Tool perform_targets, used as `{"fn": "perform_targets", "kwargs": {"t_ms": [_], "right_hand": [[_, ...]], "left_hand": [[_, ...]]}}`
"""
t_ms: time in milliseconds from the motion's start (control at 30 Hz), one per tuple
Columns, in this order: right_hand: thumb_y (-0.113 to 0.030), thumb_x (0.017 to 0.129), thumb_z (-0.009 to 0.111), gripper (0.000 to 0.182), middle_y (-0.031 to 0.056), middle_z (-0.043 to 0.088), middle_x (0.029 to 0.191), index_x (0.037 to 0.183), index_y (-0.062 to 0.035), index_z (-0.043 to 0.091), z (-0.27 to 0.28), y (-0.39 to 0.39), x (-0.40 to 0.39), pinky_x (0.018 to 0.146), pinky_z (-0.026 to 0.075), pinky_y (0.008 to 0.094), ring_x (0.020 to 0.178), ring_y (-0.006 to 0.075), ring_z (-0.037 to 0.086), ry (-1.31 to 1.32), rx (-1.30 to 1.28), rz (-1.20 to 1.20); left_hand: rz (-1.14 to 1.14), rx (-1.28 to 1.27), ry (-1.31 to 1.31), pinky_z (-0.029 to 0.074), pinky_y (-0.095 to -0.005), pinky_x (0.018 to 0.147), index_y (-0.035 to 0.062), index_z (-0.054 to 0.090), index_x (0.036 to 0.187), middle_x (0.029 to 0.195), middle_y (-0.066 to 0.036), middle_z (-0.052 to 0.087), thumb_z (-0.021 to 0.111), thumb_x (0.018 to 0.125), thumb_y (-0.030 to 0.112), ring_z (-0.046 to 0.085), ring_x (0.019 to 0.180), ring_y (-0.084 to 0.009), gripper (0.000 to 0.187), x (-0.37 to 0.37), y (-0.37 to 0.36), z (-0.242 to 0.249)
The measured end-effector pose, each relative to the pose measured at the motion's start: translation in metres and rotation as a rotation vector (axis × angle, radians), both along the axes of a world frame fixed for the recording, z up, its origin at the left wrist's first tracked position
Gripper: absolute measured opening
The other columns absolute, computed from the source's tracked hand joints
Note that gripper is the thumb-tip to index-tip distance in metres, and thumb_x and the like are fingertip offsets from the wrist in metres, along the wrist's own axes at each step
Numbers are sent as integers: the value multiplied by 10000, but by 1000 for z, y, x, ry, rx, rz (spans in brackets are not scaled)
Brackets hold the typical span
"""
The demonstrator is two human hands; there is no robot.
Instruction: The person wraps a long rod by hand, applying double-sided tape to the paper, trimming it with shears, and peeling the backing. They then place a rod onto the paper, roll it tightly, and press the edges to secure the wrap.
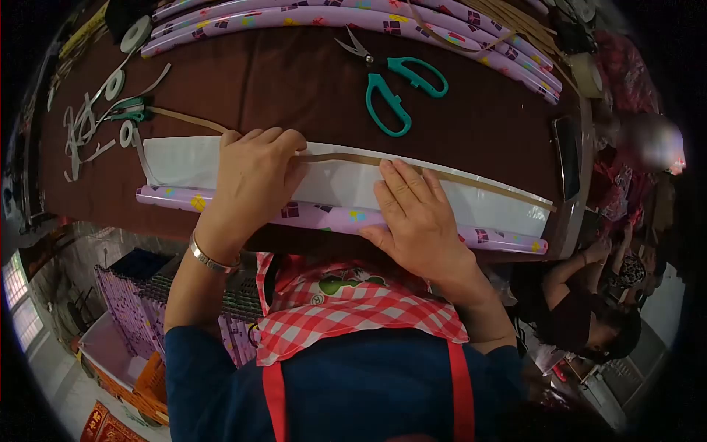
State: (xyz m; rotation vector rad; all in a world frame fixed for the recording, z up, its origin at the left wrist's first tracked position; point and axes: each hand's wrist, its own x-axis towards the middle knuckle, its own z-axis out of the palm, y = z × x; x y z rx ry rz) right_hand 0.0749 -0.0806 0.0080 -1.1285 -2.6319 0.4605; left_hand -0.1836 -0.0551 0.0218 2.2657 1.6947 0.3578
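Observation:
A purple patterned paper roll (324,216) lies along the table's near edge, its white inner side (335,184) spread out behind it. A thin brown strip (335,157) runs along the far edge of the white side. My left hand (258,166) is closed on the strip near the sheet's left part, fingertips curled under and partly hidden. My right hand (416,214) lies flat over the strip and the roll, fingers stretched, pressing on them right of the middle. The strip extends past my right hand to the sheet's right end.
Teal-handled scissors (388,103) lie open behind the sheet. More purple rolls (294,16) line the far side. Tape rolls (114,85) and a green-handled tool (132,109) are at left. A phone (566,157) lies at right. Another person (589,317) is at lower right.

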Motion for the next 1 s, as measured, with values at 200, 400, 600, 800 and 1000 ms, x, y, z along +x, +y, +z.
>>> {"fn": "perform_targets", "kwargs": {"t_ms": [200,400,600,800,1000], "right_hand": [[-311,788,769,547,236,591,1314,1161,67,639,3,5,-4,1033,413,506,1247,399,524,24,37,6],[-277,778,780,523,231,586,1318,1149,64,640,-1,8,-15,985,435,484,1224,385,535,52,77,40],[-306,761,789,556,238,590,1306,1144,67,638,-1,9,-27,952,444,453,1228,371,536,49,47,97],[-298,740,815,581,242,579,1321,1159,61,633,-1,11,-26,955,439,468,1238,369,532,32,40,115],[-310,743,816,588,243,580,1324,1160,62,635,-3,11,-25,958,435,479,1235,374,535,44,36,109]], "left_hand": [[29,10,55,398,-411,757,101,646,864,819,-33,658,716,812,153,634,825,-265,101,-9,-5,-5],[14,61,39,399,-406,771,112,641,849,778,-32,629,701,811,148,625,817,-263,79,-9,-4,-6],[27,102,24,406,-417,832,124,631,807,800,-20,624,728,795,170,618,825,-248,108,-10,-4,-11],[100,133,131,402,-411,859,124,647,825,862,-19,619,725,793,158,605,900,-250,91,-43,-5,-5],[392,141,268,434,-432,868,138,689,873,953,-24,645,714,814,205,623,967,-262,92,-131,-10,14]]}}
